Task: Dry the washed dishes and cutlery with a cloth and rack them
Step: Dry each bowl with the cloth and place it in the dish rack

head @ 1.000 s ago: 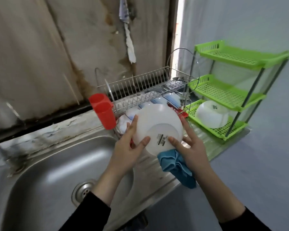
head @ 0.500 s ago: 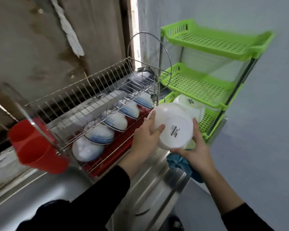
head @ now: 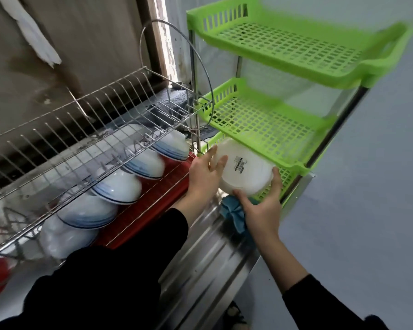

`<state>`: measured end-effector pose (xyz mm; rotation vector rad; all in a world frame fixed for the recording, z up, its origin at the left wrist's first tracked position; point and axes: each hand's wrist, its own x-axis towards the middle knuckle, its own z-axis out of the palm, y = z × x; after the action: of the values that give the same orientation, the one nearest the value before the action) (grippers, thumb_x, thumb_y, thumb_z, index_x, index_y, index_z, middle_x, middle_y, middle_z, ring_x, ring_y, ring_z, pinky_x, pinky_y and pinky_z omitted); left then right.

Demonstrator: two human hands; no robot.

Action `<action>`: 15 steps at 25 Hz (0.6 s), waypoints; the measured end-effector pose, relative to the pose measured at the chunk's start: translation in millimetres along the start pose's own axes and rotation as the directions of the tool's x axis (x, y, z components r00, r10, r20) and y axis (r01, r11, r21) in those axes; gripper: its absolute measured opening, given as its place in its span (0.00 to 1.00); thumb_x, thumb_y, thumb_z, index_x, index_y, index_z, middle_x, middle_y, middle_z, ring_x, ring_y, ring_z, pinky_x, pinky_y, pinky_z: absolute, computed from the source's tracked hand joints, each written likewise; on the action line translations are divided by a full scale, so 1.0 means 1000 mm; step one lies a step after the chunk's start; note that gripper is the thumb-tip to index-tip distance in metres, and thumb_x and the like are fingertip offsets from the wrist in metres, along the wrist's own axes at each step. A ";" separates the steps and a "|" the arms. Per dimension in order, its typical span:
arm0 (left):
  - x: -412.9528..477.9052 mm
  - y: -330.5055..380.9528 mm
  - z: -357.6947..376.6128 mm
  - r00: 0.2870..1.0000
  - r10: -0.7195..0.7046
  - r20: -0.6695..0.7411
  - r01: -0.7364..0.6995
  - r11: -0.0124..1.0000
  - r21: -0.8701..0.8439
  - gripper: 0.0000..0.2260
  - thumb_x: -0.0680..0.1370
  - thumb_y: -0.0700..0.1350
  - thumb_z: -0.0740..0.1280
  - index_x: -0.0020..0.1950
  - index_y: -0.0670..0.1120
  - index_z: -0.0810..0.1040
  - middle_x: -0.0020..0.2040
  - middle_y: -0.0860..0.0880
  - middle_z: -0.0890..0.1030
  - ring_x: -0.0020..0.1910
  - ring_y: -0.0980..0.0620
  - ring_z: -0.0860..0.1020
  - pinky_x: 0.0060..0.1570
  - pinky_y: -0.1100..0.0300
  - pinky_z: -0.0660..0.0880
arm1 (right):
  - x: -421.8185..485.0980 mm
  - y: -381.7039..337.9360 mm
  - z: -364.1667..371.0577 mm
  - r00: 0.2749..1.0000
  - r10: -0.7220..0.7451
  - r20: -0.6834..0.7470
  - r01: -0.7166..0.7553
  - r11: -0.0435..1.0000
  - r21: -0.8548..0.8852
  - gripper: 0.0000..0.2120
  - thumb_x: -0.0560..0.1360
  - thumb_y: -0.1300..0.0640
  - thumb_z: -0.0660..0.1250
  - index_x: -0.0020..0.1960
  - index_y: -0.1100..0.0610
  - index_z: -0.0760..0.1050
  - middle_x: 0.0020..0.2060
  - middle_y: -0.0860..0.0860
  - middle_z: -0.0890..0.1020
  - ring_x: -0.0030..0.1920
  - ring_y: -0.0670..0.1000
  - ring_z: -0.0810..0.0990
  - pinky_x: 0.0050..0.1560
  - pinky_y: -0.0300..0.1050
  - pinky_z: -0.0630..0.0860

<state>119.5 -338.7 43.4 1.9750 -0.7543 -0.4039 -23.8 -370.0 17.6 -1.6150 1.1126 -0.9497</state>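
Two hands hold an upturned white bowl [head: 246, 179] at the mouth of the bottom tier of a green plastic shelf [head: 267, 120], on the steel counter [head: 200, 263]. The left hand [head: 204, 175] lies against the bowl's left side, fingers straight, thumb on the base. The right hand [head: 262, 206] curls round the lower rim. A blue cloth [head: 233, 214] bunches beneath its palm, where any grip is hidden. The barcode label [head: 240, 164] on the base is too small to read. Blue-rimmed bowls [head: 119, 186] lean, blurred, in the wire rack [head: 81, 120] to the left.

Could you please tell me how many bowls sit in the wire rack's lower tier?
5: farthest bowl, second bowl, middle bowl, fourth bowl, nearest bowl, all in one row. Others may be hidden.
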 end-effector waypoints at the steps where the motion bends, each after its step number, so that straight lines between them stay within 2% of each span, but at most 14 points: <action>1: 0.005 0.000 0.006 1.000 0.011 -0.001 -0.011 1.000 0.023 0.24 0.77 0.56 0.67 0.71 0.49 0.73 0.56 0.40 0.79 0.53 0.44 0.78 0.57 0.52 0.74 | 0.004 0.001 0.002 1.000 -0.002 -0.022 0.002 1.000 0.020 0.44 0.68 0.54 0.78 0.76 0.51 0.57 0.68 0.42 0.67 0.65 0.39 0.65 0.59 0.25 0.62; 3: 0.012 0.002 0.015 1.000 0.023 0.019 -0.024 0.999 0.038 0.27 0.75 0.57 0.69 0.72 0.47 0.72 0.59 0.40 0.79 0.56 0.43 0.79 0.56 0.51 0.76 | 0.014 0.001 0.004 0.998 0.016 -0.061 -0.014 0.999 0.037 0.38 0.69 0.55 0.77 0.73 0.52 0.61 0.63 0.41 0.70 0.62 0.39 0.69 0.52 0.21 0.62; 5: 0.018 0.007 0.023 0.999 0.034 0.035 -0.033 0.999 -0.015 0.27 0.76 0.52 0.70 0.72 0.43 0.71 0.63 0.41 0.78 0.61 0.45 0.78 0.59 0.49 0.76 | 0.025 -0.001 0.007 0.996 0.049 -0.073 -0.052 0.998 -0.039 0.28 0.71 0.52 0.75 0.66 0.56 0.67 0.59 0.47 0.73 0.58 0.49 0.74 0.48 0.28 0.64; 7: 0.026 0.009 0.031 0.998 0.055 0.009 -0.054 0.998 -0.043 0.23 0.77 0.49 0.69 0.69 0.40 0.73 0.63 0.41 0.78 0.62 0.45 0.77 0.60 0.49 0.75 | 0.035 -0.006 0.009 0.993 0.111 -0.030 -0.114 0.980 -0.161 0.23 0.75 0.49 0.71 0.62 0.60 0.68 0.59 0.55 0.71 0.56 0.55 0.75 0.46 0.37 0.63; 9: 0.032 0.011 0.039 0.999 0.039 -0.017 -0.039 0.999 -0.018 0.19 0.77 0.45 0.69 0.65 0.37 0.76 0.60 0.39 0.79 0.60 0.44 0.77 0.59 0.56 0.74 | 0.044 -0.010 0.009 0.982 0.190 0.011 -0.183 0.955 -0.233 0.19 0.78 0.49 0.65 0.61 0.62 0.70 0.60 0.58 0.71 0.56 0.58 0.75 0.46 0.42 0.63; 11: 0.036 0.012 0.045 0.999 0.036 -0.031 -0.034 0.997 0.069 0.16 0.77 0.42 0.70 0.60 0.34 0.77 0.56 0.37 0.77 0.56 0.42 0.77 0.51 0.65 0.70 | 0.050 -0.013 0.010 0.968 0.248 0.031 -0.232 0.939 -0.253 0.16 0.80 0.50 0.61 0.58 0.63 0.72 0.57 0.59 0.74 0.57 0.58 0.75 0.47 0.44 0.65; 15: 0.040 0.013 0.047 1.000 0.027 -0.017 -0.025 0.993 0.112 0.13 0.77 0.41 0.68 0.57 0.34 0.77 0.52 0.39 0.77 0.51 0.45 0.75 0.44 0.69 0.65 | 0.056 -0.012 0.010 0.962 0.268 0.057 -0.242 0.930 -0.278 0.16 0.81 0.50 0.60 0.54 0.64 0.75 0.50 0.57 0.76 0.54 0.58 0.76 0.45 0.43 0.64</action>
<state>118.6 -400.9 32.5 2.0684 -0.8052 -0.3344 4.9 -418.5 31.7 -1.6581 1.3928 -0.5638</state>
